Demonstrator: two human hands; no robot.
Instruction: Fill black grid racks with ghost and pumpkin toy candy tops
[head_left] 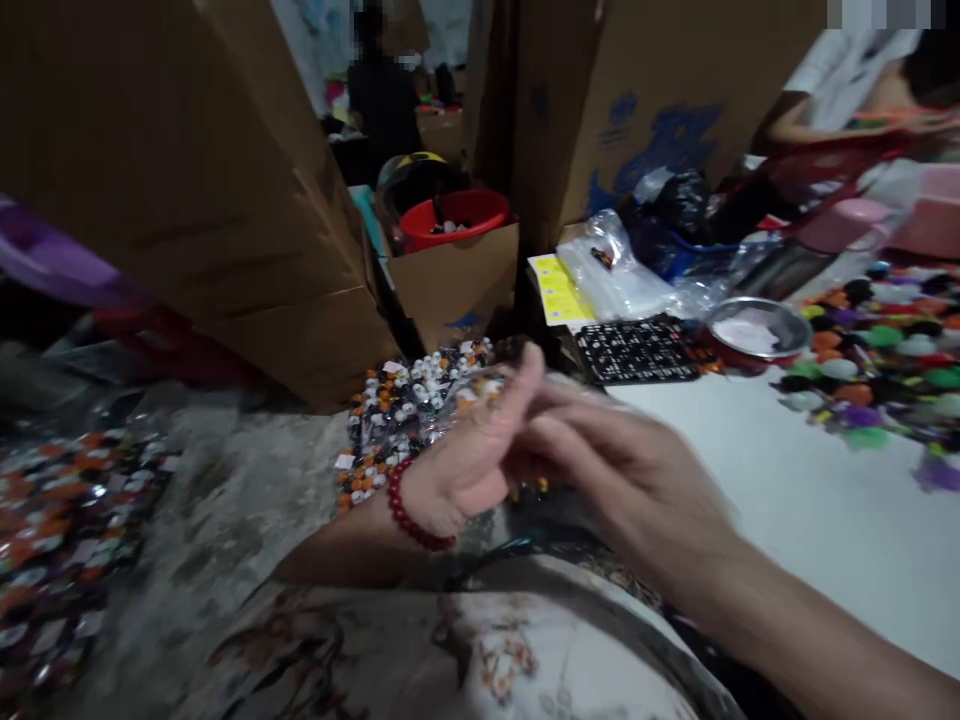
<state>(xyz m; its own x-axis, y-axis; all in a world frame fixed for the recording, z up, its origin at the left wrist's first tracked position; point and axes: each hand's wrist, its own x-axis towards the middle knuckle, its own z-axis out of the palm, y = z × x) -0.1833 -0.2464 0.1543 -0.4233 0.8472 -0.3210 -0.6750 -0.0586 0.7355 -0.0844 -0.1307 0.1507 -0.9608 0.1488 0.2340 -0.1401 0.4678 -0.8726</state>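
Note:
My left hand [476, 445], with a red bead bracelet [412, 520] at the wrist, is raised in front of my lap with its thumb up. My right hand [630, 455] meets it from the right, thumb and fingers pinched together against the left fingers. Both hands are closed and blurred by motion. What they grip is hidden between them; a little see-through film and small orange bits show just around the fingers. Behind and below the hands lie clear plastic bags [405, 405] filled with small orange, white and black pieces.
More filled bags [82, 530] lie on the concrete floor at left. A white table [787, 480] at right bears a metal bowl [761, 330], a black tray [637, 350], plastic sleeves [611, 275] and colourful pieces [862, 370]. Cardboard boxes [172, 180] stand ahead. Two people are beyond.

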